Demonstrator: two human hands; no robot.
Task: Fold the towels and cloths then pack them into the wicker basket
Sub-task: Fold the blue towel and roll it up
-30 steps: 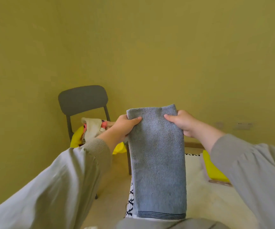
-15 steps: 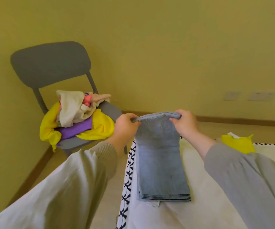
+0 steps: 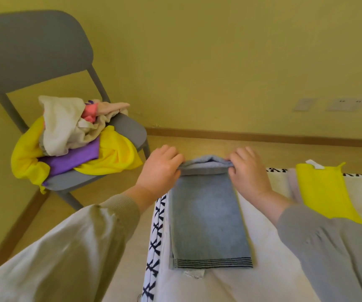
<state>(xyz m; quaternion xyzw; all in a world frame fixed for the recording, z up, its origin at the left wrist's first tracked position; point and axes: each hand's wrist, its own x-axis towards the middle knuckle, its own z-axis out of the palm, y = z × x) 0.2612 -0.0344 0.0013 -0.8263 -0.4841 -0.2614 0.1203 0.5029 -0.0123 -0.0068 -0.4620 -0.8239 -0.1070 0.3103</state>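
A grey-blue towel (image 3: 208, 219), folded into a long strip with dark stripes at its near end, lies on the white rug (image 3: 262, 269). Its far end curls up and toward me. My left hand (image 3: 160, 171) pinches the far left corner and my right hand (image 3: 249, 168) pinches the far right corner. A folded yellow cloth (image 3: 323, 190) lies flat on the rug to the right, over a pale grey cloth (image 3: 293, 188). No wicker basket is in view.
A grey chair (image 3: 130, 129) stands at the left by the wall, heaped with loose cloths: yellow (image 3: 114, 153), purple (image 3: 73, 158), cream (image 3: 62, 125) and pink (image 3: 89, 113). The rug has a black cross-pattern border (image 3: 156, 232) along its left edge. Wood floor lies beyond.
The towel hung upright in the air a second ago; it has come down flat onto the rug. Both hands have lowered with its far end, which now curls over toward me.
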